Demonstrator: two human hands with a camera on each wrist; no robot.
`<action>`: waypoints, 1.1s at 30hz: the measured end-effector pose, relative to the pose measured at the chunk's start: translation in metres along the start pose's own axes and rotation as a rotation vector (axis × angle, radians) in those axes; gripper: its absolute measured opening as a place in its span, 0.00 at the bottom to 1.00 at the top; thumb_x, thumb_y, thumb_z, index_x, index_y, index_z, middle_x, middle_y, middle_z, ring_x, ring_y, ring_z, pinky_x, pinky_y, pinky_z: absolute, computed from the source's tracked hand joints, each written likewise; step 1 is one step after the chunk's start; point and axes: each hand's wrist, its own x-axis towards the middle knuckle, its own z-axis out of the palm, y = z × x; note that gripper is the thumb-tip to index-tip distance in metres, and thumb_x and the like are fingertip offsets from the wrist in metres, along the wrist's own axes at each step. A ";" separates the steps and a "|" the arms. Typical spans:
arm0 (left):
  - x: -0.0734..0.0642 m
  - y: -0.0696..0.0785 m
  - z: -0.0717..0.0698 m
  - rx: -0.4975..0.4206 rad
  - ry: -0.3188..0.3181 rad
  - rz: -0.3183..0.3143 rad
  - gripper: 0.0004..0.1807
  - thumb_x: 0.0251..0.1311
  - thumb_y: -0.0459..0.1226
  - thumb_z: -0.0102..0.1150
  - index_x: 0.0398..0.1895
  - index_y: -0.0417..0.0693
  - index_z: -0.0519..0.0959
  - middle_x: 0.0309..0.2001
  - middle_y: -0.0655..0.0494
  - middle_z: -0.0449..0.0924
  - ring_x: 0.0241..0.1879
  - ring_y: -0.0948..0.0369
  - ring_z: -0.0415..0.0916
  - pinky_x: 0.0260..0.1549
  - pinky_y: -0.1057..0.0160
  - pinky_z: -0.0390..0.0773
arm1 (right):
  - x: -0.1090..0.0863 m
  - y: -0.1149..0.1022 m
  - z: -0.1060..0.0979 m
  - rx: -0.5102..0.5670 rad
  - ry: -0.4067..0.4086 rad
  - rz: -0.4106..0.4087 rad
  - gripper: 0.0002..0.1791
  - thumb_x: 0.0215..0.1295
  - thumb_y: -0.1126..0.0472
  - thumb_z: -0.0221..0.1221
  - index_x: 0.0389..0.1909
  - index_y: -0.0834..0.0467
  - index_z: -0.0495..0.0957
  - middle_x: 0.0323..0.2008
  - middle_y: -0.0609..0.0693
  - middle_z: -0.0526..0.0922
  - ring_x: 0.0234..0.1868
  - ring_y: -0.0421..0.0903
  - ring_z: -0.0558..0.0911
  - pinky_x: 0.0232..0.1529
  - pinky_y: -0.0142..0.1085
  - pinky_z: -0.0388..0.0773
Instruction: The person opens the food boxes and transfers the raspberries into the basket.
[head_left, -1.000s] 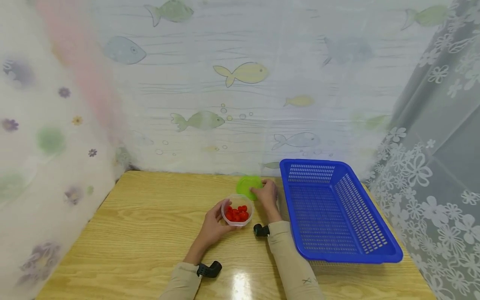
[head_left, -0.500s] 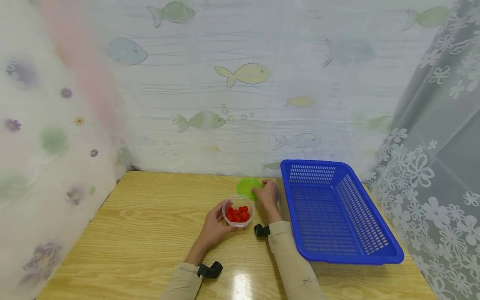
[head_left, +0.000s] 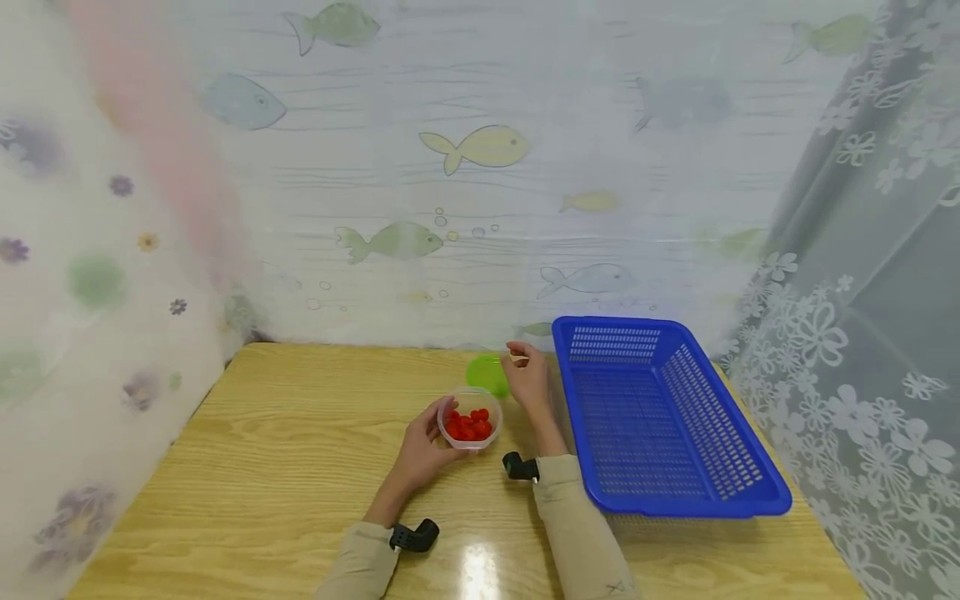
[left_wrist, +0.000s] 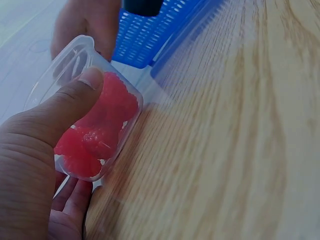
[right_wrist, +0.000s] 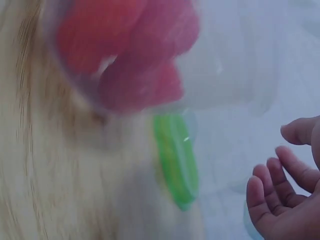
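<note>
My left hand (head_left: 422, 454) grips a clear plastic tub (head_left: 477, 398) by its side, thumb pressed on the near wall and fingers around the far one. Several red, bumpy, berry-like pieces (left_wrist: 102, 142) lie in the bottom of the tub, which has no cover on it. Behind the tub, a round bright green lid (head_left: 484, 377) lies on the table. Just right of the lid is my right hand (head_left: 528, 379), fingers loosely bent and holding nothing. In the right wrist view, a gap separates its fingertips from the green lid (right_wrist: 176, 160).
A large blue plastic basket (head_left: 678, 505) with slotted walls stands to the right, close beside my right forearm. The wooden table (head_left: 300, 425) ends at a fish-printed curtain (head_left: 390, 283) at the back. Sheer flowered curtain (head_left: 847, 400) hangs at the right.
My right hand has let go of the green lid and lifted slightly off it. The left hand keeps its hold on the tub. The head view has shifted a little.
</note>
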 end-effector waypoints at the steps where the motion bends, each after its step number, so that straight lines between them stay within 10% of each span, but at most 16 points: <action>1: 0.000 0.000 0.000 -0.002 0.002 0.001 0.49 0.45 0.27 0.81 0.74 0.44 0.68 0.69 0.44 0.73 0.72 0.50 0.66 0.71 0.51 0.66 | -0.001 -0.004 0.000 0.017 -0.001 -0.006 0.14 0.68 0.68 0.62 0.52 0.67 0.83 0.48 0.64 0.84 0.40 0.57 0.81 0.44 0.42 0.82; 15: 0.000 0.002 -0.001 0.011 -0.008 0.008 0.49 0.46 0.26 0.79 0.75 0.38 0.65 0.69 0.41 0.73 0.72 0.48 0.67 0.71 0.53 0.67 | -0.036 -0.026 0.008 0.101 -0.111 -0.050 0.11 0.70 0.65 0.62 0.49 0.64 0.84 0.53 0.59 0.82 0.50 0.57 0.79 0.51 0.46 0.81; 33: 0.000 0.002 -0.001 0.022 -0.010 0.038 0.48 0.48 0.27 0.79 0.75 0.39 0.66 0.69 0.39 0.72 0.71 0.45 0.67 0.70 0.49 0.67 | -0.071 -0.038 -0.024 -0.171 -0.438 -0.010 0.15 0.67 0.64 0.63 0.51 0.67 0.83 0.57 0.63 0.80 0.61 0.66 0.75 0.61 0.60 0.77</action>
